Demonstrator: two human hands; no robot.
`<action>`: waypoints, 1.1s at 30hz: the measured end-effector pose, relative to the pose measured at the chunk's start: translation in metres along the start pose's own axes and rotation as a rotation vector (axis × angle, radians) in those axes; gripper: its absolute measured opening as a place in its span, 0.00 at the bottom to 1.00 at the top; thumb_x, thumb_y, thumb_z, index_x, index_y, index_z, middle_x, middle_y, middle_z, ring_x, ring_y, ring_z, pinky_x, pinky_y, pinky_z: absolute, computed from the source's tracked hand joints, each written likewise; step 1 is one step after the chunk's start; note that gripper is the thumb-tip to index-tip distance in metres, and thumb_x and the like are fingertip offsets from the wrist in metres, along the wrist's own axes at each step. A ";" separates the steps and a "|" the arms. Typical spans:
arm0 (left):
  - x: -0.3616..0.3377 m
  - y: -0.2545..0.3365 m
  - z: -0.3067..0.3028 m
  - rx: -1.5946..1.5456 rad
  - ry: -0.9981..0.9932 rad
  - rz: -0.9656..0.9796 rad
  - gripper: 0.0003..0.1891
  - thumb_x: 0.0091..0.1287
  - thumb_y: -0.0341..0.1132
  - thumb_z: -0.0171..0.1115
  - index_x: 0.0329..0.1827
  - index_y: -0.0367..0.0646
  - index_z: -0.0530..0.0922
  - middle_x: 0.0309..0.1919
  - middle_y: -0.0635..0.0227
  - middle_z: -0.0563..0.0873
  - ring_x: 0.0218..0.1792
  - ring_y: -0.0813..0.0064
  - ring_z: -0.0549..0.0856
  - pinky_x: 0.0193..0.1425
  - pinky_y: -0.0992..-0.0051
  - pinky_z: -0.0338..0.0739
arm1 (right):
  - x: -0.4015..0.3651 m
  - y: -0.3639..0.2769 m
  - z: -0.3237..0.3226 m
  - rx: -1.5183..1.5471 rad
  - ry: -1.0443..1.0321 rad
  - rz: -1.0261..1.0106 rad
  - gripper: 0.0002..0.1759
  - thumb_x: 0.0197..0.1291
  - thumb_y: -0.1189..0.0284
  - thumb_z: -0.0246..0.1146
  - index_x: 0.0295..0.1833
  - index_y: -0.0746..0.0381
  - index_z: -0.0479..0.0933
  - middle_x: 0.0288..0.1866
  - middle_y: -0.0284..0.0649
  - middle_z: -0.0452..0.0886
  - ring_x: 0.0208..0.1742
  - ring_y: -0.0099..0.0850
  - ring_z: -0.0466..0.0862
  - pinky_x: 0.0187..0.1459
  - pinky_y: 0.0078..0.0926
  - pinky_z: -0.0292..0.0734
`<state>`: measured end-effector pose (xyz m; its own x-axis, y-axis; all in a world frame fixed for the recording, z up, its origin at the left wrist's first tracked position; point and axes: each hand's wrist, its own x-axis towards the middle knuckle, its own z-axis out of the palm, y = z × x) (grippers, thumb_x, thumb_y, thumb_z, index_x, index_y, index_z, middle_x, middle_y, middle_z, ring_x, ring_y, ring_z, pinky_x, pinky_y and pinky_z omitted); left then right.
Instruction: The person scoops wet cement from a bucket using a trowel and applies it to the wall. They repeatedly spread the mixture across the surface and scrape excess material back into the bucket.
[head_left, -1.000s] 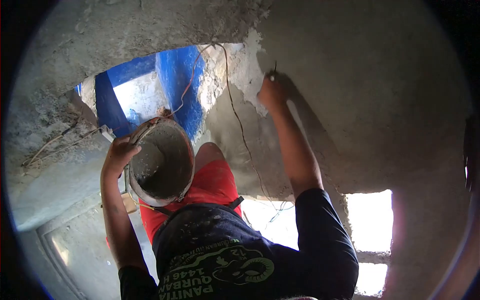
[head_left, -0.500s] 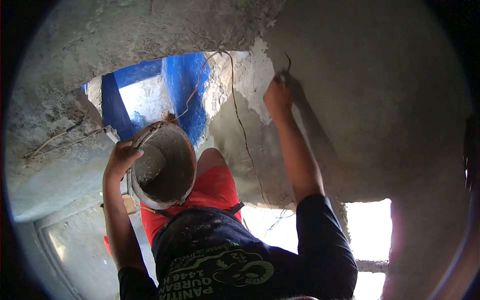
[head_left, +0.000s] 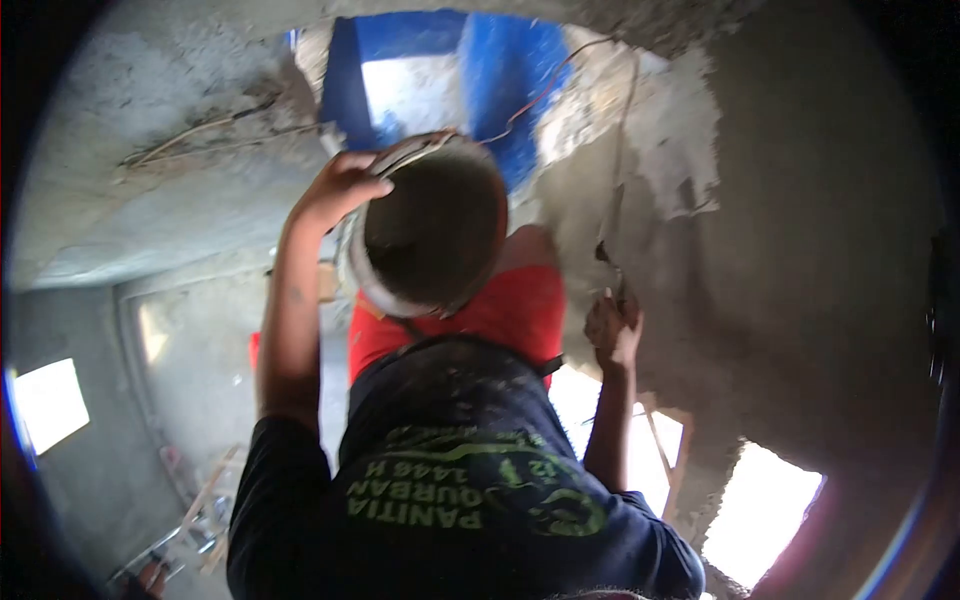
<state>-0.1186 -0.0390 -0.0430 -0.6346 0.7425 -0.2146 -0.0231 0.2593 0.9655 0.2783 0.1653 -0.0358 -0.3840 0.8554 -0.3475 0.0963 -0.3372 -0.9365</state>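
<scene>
My left hand [head_left: 338, 188] grips the rim of a round mortar bucket [head_left: 436, 232], held up in front of my red shorts [head_left: 510, 310]. Its inside is dark and grey. My right hand [head_left: 612, 332] is closed around a small plastering tool [head_left: 608, 262], whose dark tip points up against the grey plastered wall [head_left: 800, 250]. A pale rough patch [head_left: 685, 140] on the wall lies above that hand.
A blue column [head_left: 505, 75] and thin wires [head_left: 560, 78] show through a gap at the top. Bright openings [head_left: 770, 500] lie low on the right, and a lit window [head_left: 45, 400] at the far left. Wood scraps [head_left: 200, 510] lie below.
The view has swung sharply. My right hand dropped from the high pale patch to a lower spot on the wall. The bucket in my left hand rose and shifted right in view.
</scene>
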 end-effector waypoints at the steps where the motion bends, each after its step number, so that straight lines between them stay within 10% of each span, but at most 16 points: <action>1: 0.007 -0.003 -0.005 0.047 -0.077 0.004 0.22 0.54 0.38 0.75 0.49 0.35 0.84 0.40 0.66 0.85 0.48 0.75 0.80 0.55 0.73 0.72 | -0.008 0.004 -0.005 0.070 -0.172 0.051 0.22 0.67 0.73 0.62 0.65 0.63 0.70 0.24 0.30 0.71 0.20 0.18 0.71 0.19 0.20 0.65; 6: 0.021 -0.010 -0.015 0.112 -0.285 0.053 0.17 0.58 0.34 0.68 0.49 0.36 0.85 0.35 0.75 0.84 0.42 0.82 0.79 0.50 0.76 0.72 | -0.022 -0.008 0.019 -0.342 -0.575 0.049 0.23 0.59 0.76 0.70 0.60 0.68 0.78 0.29 0.37 0.81 0.26 0.24 0.79 0.26 0.24 0.73; 8: 0.024 -0.008 -0.013 0.088 -0.315 0.036 0.16 0.58 0.33 0.68 0.48 0.36 0.85 0.35 0.75 0.84 0.42 0.82 0.79 0.50 0.76 0.72 | -0.016 0.007 0.040 -0.609 -0.580 -0.360 0.20 0.61 0.75 0.67 0.60 0.65 0.79 0.36 0.45 0.86 0.37 0.33 0.85 0.40 0.29 0.79; 12: 0.016 -0.003 -0.008 0.032 -0.261 0.103 0.08 0.58 0.34 0.69 0.34 0.39 0.83 0.26 0.81 0.76 0.31 0.86 0.71 0.36 0.78 0.64 | 0.005 0.016 0.084 -0.592 -0.809 -0.402 0.22 0.66 0.72 0.64 0.64 0.69 0.76 0.45 0.48 0.87 0.44 0.33 0.87 0.45 0.30 0.80; 14: 0.009 0.000 -0.006 -0.013 -0.212 0.049 0.06 0.59 0.31 0.69 0.34 0.39 0.83 0.25 0.82 0.75 0.30 0.87 0.71 0.36 0.78 0.63 | 0.008 0.018 0.107 -0.690 -0.835 -0.461 0.19 0.66 0.71 0.61 0.61 0.63 0.79 0.51 0.56 0.84 0.53 0.49 0.84 0.55 0.41 0.78; 18: 0.003 0.003 -0.011 -0.034 -0.263 0.022 0.20 0.57 0.30 0.68 0.54 0.36 0.84 0.43 0.72 0.87 0.45 0.79 0.82 0.54 0.75 0.74 | 0.022 0.043 0.148 -0.798 -0.723 -0.647 0.16 0.66 0.71 0.58 0.58 0.61 0.80 0.45 0.55 0.85 0.49 0.53 0.84 0.52 0.49 0.79; 24: -0.001 -0.004 -0.013 -0.012 -0.251 0.054 0.16 0.59 0.27 0.68 0.51 0.36 0.85 0.33 0.82 0.81 0.34 0.89 0.74 0.41 0.82 0.68 | 0.042 0.046 0.161 -0.782 -1.007 -0.650 0.12 0.68 0.69 0.59 0.50 0.59 0.84 0.40 0.56 0.84 0.47 0.54 0.84 0.50 0.50 0.78; 33: 0.007 -0.006 -0.010 0.020 -0.297 0.032 0.22 0.59 0.30 0.67 0.57 0.35 0.82 0.46 0.72 0.86 0.47 0.79 0.81 0.56 0.77 0.72 | 0.072 0.027 0.142 -0.850 -1.156 -0.567 0.17 0.71 0.61 0.60 0.53 0.62 0.84 0.39 0.50 0.86 0.39 0.42 0.88 0.44 0.35 0.80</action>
<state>-0.1308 -0.0414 -0.0493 -0.3809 0.8979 -0.2207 0.0102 0.2428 0.9700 0.1228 0.1622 -0.0794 -0.9893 -0.1066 -0.0996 0.0203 0.5755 -0.8175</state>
